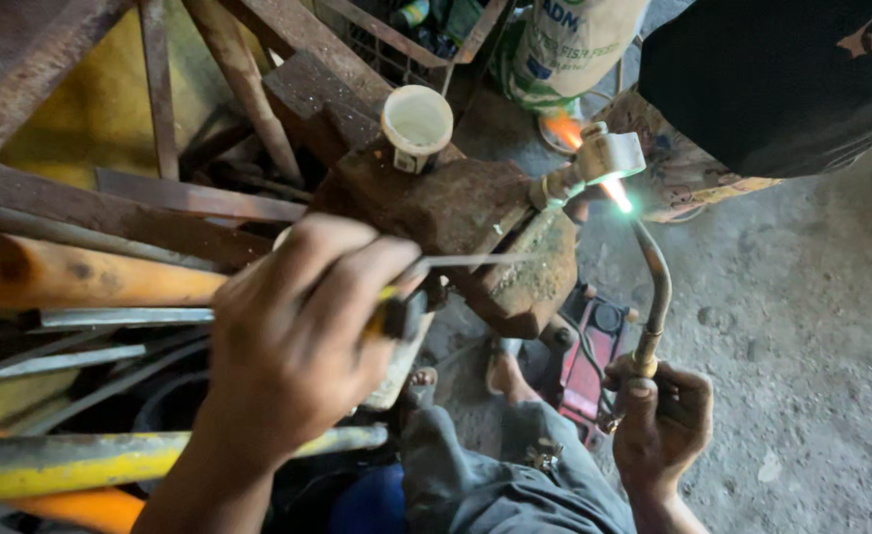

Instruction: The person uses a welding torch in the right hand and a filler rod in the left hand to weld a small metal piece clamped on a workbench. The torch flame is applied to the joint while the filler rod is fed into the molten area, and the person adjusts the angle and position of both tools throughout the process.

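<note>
Brass fitting [594,163] sits in the upper middle of the frame, clamped at the end of a rusty vise [456,213], with the torch flame [617,195] licking its underside in a green-white point. I judge the fitting to be stiff, dense for its bulk and very hot just now; bare fingers should stay off it, and any hold belongs on the vise body or a tool, well back from the glow.

My left hand [293,346] fills the lower middle of the frame, its grip closed around a yellow-and-black handle [396,314] from which a thin filler rod [476,261] runs right toward the fitting. The rod looks light and springy, so I hold it far back and let the tip wander little. My right hand [658,420], at the lower right, has its grip wrapped shut on the torch [654,297], whose curved metal neck rises toward the flame; that neck is rigid and smooth, best held low at the brass collar where I have it.

A white plastic cup [417,124] stands open on the vise, just left of the fitting. At the top of the frame a pale sack [569,44] with green and dark printing leans upright. Rusty steel bars [110,213] and a yellow pipe [90,465] crowd the left side. Another person in dark cloth [782,79] crouches at the upper right.
</note>
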`<control>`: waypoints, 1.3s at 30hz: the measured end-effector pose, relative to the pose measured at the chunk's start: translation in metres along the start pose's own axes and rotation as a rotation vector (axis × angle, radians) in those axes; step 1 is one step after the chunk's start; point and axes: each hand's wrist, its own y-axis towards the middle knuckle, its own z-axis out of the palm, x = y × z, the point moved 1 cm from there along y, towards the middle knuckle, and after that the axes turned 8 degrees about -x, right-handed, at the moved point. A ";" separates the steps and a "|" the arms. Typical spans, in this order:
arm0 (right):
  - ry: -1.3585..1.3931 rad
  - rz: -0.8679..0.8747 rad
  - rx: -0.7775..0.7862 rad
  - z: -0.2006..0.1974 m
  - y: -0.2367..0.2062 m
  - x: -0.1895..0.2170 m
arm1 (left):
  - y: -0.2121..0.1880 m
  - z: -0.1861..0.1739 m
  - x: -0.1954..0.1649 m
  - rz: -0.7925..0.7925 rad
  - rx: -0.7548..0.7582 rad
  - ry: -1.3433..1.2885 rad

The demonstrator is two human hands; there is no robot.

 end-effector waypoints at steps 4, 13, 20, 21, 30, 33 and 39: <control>-0.003 -0.037 0.026 0.004 -0.003 0.002 | 0.022 0.023 0.010 0.044 0.015 -0.043; 0.036 -0.059 0.097 0.026 -0.006 0.011 | 0.032 0.059 0.026 0.122 -0.039 -0.046; -0.016 -0.061 0.090 0.029 -0.002 0.015 | 0.043 0.050 0.025 0.177 -0.142 -0.003; -0.021 -0.061 0.090 0.028 -0.002 0.015 | 0.043 0.048 0.025 0.175 -0.127 0.002; 0.011 -0.063 0.091 0.031 -0.002 0.015 | 0.041 0.057 0.023 0.135 -0.049 -0.010; 0.015 -0.073 0.102 0.030 0.000 0.016 | 0.044 0.052 0.023 0.163 -0.103 -0.041; 0.003 -0.045 0.110 0.030 -0.001 0.016 | 0.039 0.050 0.022 0.137 -0.064 -0.037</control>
